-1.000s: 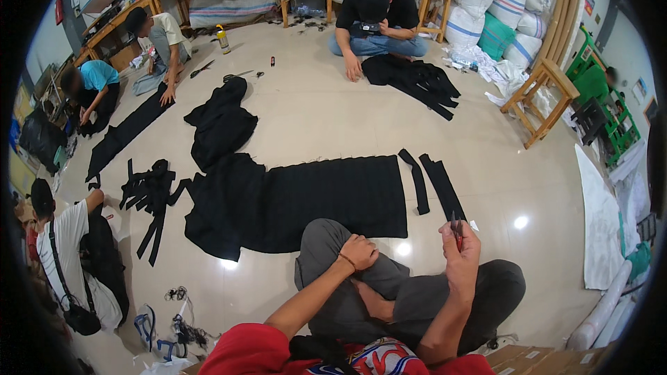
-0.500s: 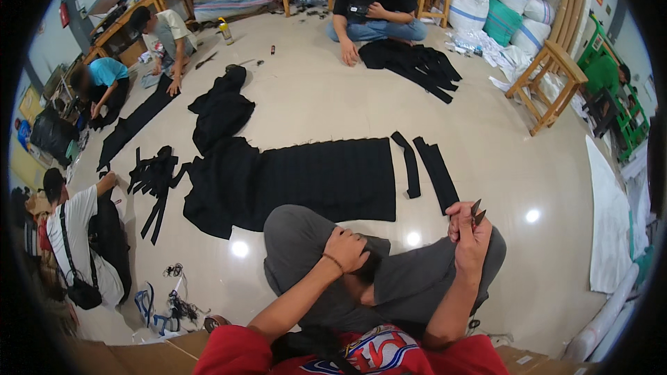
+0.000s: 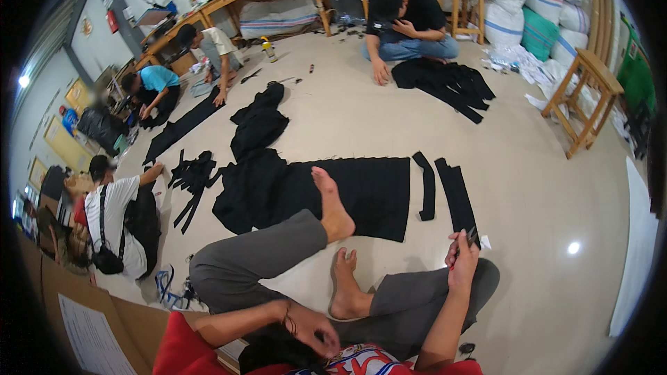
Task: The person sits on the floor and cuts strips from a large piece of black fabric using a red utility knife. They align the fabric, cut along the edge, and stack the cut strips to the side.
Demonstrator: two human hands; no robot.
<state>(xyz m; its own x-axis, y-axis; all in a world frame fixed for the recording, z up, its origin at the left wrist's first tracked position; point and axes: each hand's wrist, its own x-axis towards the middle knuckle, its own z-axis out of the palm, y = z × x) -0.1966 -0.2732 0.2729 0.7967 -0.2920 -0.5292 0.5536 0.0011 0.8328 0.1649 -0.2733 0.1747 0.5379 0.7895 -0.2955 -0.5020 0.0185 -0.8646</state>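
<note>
My right hand point(image 3: 461, 264) is closed around a pair of small dark-bladed snips point(image 3: 472, 235), blades pointing up, above my right knee. My left hand point(image 3: 311, 328) is drawn back over my lap, fingers loosely bent, with a gap at the thumb and nothing seen in it. Across the floor in front of me lies a wide black cloth panel point(image 3: 368, 198), with my raised left foot point(image 3: 333, 205) over it. Right of the panel are a narrow black strip point(image 3: 424, 184) and a broader black strip point(image 3: 455, 194), whose near end lies behind the snips.
Black cloth scraps point(image 3: 194, 177) and a bunched black cloth point(image 3: 260, 121) lie left and beyond. Co-workers sit on the floor, one across from me with black pieces point(image 3: 445, 83), others on the left. A wooden stool point(image 3: 583, 101) stands right. Cardboard point(image 3: 118, 319) is at the near left.
My left hand has come off my leg and back toward my body. My left leg has lifted and swung out, foot over the panel. The snips stay in my right hand; the view has shifted left.
</note>
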